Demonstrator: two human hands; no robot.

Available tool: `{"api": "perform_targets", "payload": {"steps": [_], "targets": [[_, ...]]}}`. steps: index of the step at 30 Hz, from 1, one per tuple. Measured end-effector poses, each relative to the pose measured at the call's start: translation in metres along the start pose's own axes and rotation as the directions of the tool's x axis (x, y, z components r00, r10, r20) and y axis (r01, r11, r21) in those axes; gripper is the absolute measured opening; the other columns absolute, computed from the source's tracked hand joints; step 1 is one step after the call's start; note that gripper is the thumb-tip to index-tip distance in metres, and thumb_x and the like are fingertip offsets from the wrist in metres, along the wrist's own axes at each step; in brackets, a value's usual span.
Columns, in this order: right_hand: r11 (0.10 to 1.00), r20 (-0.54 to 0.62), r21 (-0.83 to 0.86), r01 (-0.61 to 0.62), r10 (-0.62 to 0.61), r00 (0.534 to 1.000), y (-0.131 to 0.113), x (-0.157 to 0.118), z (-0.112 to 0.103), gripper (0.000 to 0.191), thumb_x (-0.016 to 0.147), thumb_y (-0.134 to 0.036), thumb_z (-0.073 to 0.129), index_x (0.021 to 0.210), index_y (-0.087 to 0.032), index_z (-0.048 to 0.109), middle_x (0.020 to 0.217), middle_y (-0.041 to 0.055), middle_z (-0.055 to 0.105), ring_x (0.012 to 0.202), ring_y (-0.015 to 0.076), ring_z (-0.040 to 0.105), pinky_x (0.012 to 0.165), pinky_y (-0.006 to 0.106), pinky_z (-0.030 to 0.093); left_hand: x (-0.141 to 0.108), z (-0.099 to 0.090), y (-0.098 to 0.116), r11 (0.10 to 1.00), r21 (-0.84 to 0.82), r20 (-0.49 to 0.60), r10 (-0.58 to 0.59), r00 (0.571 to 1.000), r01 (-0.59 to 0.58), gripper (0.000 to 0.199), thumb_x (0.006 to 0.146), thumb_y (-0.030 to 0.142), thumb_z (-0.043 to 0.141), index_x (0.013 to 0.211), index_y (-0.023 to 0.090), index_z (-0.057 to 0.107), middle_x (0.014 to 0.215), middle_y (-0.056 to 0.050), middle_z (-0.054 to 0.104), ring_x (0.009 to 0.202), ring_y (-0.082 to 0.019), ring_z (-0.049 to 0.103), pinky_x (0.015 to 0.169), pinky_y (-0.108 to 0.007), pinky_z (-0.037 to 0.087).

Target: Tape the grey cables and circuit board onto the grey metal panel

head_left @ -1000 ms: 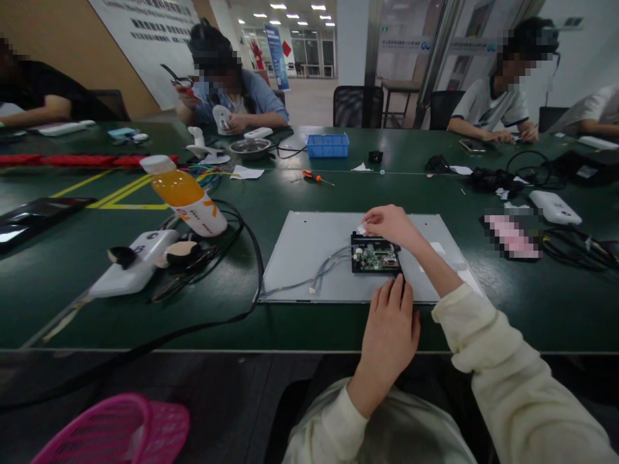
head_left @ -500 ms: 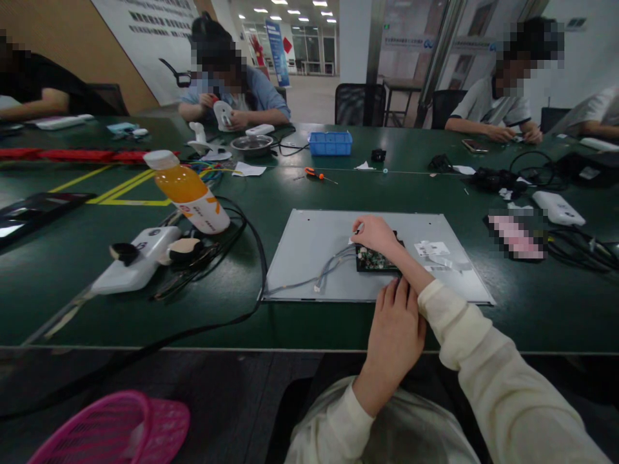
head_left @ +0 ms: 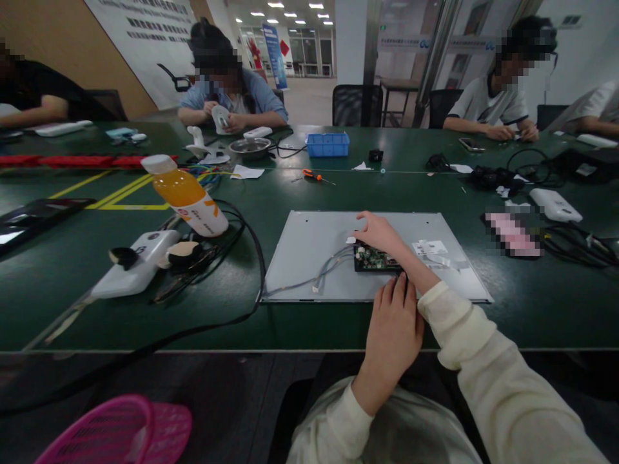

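Note:
A flat grey panel (head_left: pixel 300 251) lies on the table before me, bearing a green circuit board (head_left: pixel 370 259) in a black frame. My right hand (head_left: pixel 380 233) is over the board's far edge, thumb and index finger apart with a gap between them. Close to the fingertips is a white connector (head_left: pixel 351 240) at the board's far left corner. A bundle of thin grey wires (head_left: pixel 331 263) runs left from the board across the panel. My left hand (head_left: pixel 394 322) rests with fingers stretched out at the panel's near edge, fingertips by the board's near right corner, partly under my right forearm.
Left of the panel are an orange drink bottle (head_left: pixel 186 196), a white device (head_left: pixel 138 264) and a black cable (head_left: pixel 256 258). Beyond it lie a screwdriver (head_left: pixel 316 176) and a blue basket (head_left: pixel 327 145). A phone (head_left: pixel 512 235) lies right. Several people sit around the table.
My right thumb and index finger have spread apart, and the white connector shows clear of them. My left hand stays in about the same place. The view has shifted slightly.

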State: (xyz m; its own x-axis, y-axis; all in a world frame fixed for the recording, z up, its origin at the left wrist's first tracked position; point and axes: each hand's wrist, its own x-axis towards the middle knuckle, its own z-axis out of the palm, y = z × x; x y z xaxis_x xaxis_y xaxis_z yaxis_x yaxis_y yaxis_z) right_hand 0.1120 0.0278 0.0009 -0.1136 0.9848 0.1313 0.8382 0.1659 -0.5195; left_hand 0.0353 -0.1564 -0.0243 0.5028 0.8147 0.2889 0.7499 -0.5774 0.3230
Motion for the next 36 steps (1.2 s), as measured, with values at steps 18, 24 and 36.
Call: {"api": "perform_targets", "payload": {"steps": [18, 24, 36], "targets": [[0.951, -0.022, -0.262, 0.167, -0.178, 0.984, 0.15, -0.072, -0.085, 0.029, 0.083, -0.035, 0.058, 0.102, -0.018, 0.07, 0.104, 0.0097, 0.071, 0.093, 0.0244, 0.066, 0.086, 0.039, 0.049, 0.003, 0.0, 0.001, 1.0, 0.03, -0.032, -0.01, 0.999, 0.011, 0.045, 0.096, 0.026, 0.042, 0.14, 0.014, 0.04, 0.149, -0.01, 0.039, 0.134, -0.026, 0.039, 0.113, -0.044, 0.033], [0.935, 0.073, -0.266, 0.235, -0.224, 0.972, 0.148, -0.071, -0.078, 0.027, 0.084, -0.035, 0.058, 0.101, -0.019, 0.072, 0.106, 0.0094, 0.071, 0.098, 0.0244, 0.065, 0.09, 0.037, 0.048, 0.003, 0.001, 0.0, 0.999, 0.046, -0.028, 0.002, 1.0, -0.001, 0.045, 0.096, 0.025, 0.041, 0.139, 0.014, 0.04, 0.149, -0.011, 0.039, 0.135, -0.027, 0.04, 0.112, -0.045, 0.034], [0.941, 0.118, -0.22, 0.255, -0.234, 0.965, 0.151, -0.072, -0.081, 0.022, 0.085, -0.027, 0.058, 0.101, -0.021, 0.073, 0.105, 0.0086, 0.071, 0.095, 0.0221, 0.065, 0.086, 0.035, 0.048, 0.003, 0.0, 0.001, 0.999, 0.036, -0.025, -0.001, 1.0, 0.002, 0.046, 0.096, 0.026, 0.042, 0.14, 0.014, 0.04, 0.149, -0.011, 0.039, 0.135, -0.026, 0.039, 0.112, -0.045, 0.034]]}}
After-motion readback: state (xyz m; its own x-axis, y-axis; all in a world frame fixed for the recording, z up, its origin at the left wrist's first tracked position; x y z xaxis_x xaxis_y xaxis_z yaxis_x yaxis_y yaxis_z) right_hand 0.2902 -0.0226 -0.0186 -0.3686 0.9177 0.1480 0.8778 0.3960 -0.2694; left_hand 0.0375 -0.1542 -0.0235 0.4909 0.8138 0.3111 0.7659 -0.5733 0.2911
